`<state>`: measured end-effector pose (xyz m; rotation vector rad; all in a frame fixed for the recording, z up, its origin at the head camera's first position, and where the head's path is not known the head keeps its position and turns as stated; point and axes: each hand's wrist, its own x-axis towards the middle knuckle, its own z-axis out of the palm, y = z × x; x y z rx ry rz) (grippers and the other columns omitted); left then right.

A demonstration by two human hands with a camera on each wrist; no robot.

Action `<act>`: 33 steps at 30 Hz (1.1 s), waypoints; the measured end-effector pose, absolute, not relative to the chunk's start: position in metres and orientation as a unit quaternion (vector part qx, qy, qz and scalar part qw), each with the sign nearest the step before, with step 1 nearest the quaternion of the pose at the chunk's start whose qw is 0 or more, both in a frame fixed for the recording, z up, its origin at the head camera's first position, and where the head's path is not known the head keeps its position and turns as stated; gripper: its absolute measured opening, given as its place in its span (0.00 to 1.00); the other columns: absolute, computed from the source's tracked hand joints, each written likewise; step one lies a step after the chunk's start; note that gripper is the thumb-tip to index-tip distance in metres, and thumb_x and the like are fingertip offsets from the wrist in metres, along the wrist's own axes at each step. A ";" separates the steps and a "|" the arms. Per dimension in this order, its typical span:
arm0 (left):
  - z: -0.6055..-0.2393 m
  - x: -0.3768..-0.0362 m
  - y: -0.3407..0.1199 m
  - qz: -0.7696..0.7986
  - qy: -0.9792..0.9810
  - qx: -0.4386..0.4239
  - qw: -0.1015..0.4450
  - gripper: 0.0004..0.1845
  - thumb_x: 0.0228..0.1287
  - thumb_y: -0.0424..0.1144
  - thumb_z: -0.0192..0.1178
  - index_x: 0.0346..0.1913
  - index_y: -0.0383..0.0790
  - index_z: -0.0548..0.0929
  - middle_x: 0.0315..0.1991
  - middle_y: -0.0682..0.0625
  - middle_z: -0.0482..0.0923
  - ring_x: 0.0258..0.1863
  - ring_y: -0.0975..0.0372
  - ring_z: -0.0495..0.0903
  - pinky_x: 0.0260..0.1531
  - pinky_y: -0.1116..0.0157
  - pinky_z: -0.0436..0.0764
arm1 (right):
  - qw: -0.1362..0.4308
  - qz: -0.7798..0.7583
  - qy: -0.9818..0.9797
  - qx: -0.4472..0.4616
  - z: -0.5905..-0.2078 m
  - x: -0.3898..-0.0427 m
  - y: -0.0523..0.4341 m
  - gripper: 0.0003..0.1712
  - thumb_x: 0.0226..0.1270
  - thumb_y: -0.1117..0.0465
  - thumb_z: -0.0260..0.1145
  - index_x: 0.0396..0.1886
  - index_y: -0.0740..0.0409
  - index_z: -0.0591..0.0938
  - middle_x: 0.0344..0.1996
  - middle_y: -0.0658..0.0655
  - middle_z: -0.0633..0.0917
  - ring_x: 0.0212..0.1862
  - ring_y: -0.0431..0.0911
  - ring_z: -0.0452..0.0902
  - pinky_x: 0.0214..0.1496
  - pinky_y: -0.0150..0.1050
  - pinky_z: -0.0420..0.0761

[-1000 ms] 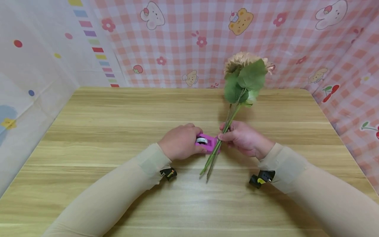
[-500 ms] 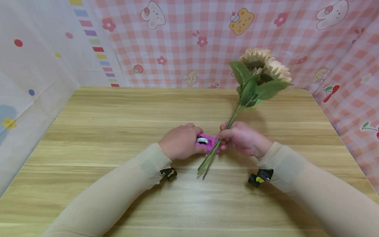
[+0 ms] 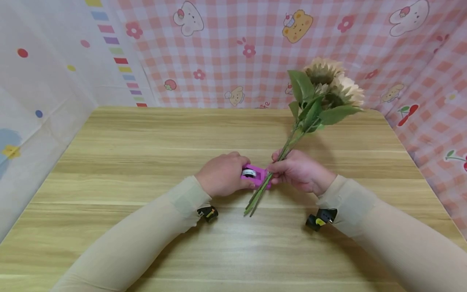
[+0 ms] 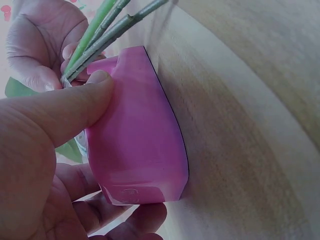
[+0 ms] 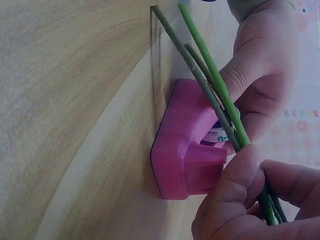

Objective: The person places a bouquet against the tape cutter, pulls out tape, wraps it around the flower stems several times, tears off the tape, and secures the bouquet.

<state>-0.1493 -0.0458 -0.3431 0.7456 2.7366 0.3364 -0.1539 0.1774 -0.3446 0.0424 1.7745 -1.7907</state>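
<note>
A pink tape dispenser point(image 3: 256, 177) sits on the wooden table point(image 3: 146, 154), and my left hand point(image 3: 223, 174) grips it, thumb on its side point(image 4: 135, 145). My right hand point(image 3: 299, 170) pinches a bunch of green flower stems point(image 3: 260, 194) against the dispenser's front end point(image 5: 192, 150). The stems point(image 5: 210, 85) cross over the dispenser and their cut ends point toward me. Pale sunflower heads point(image 3: 330, 81) with green leaves point(image 3: 310, 107) stand up and to the right, above the table's far side.
Patterned cloth walls point(image 3: 233, 52) close in the table at the back, left and right. A small black and yellow camera is strapped under each wrist point(image 3: 207, 213) point(image 3: 320, 219).
The flower heads have swung from upright above my right hand out to the right, and the blooms have turned into view. The cut ends shifted slightly. Both hands stayed in place.
</note>
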 end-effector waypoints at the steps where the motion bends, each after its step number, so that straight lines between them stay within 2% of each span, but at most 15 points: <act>1: -0.343 -0.149 -0.046 0.117 0.948 0.258 0.142 0.37 0.67 0.67 0.65 0.68 0.44 0.80 0.54 0.49 0.82 0.48 0.59 0.82 0.53 0.57 0.83 | 0.304 -0.675 0.672 0.017 -0.345 -0.154 0.177 0.12 0.73 0.76 0.57 0.36 0.58 0.67 0.21 0.50 0.80 0.26 0.40 0.82 0.33 0.29 0.85; 6: -0.344 -0.149 -0.046 0.118 0.949 0.257 0.143 0.36 0.67 0.66 0.66 0.68 0.44 0.81 0.54 0.49 0.82 0.48 0.59 0.82 0.54 0.57 0.82 | 0.304 -0.666 0.681 0.022 -0.345 -0.154 0.178 0.12 0.73 0.76 0.58 0.41 0.59 0.65 0.22 0.50 0.80 0.27 0.40 0.81 0.34 0.30 0.84; 19: -0.344 -0.150 -0.045 0.121 0.948 0.255 0.145 0.35 0.67 0.65 0.67 0.67 0.45 0.81 0.53 0.50 0.82 0.47 0.59 0.82 0.52 0.58 0.82 | 0.302 -0.682 0.666 0.022 -0.341 -0.150 0.178 0.11 0.74 0.76 0.57 0.40 0.59 0.65 0.25 0.50 0.82 0.29 0.40 0.82 0.38 0.32 0.85; 28: -0.344 -0.149 -0.046 0.124 0.948 0.256 0.143 0.35 0.67 0.65 0.67 0.66 0.45 0.81 0.53 0.50 0.83 0.48 0.59 0.82 0.53 0.58 0.82 | 0.291 -0.698 0.654 0.024 -0.345 -0.150 0.179 0.16 0.74 0.78 0.56 0.51 0.62 0.62 0.29 0.52 0.84 0.29 0.40 0.83 0.40 0.33 0.86; 33: -0.345 -0.150 -0.046 0.122 0.949 0.257 0.136 0.34 0.68 0.64 0.67 0.66 0.45 0.81 0.53 0.50 0.82 0.48 0.59 0.81 0.54 0.57 0.82 | 0.282 -0.703 0.652 0.025 -0.347 -0.150 0.179 0.16 0.74 0.78 0.56 0.51 0.62 0.61 0.29 0.53 0.85 0.30 0.40 0.84 0.42 0.34 0.87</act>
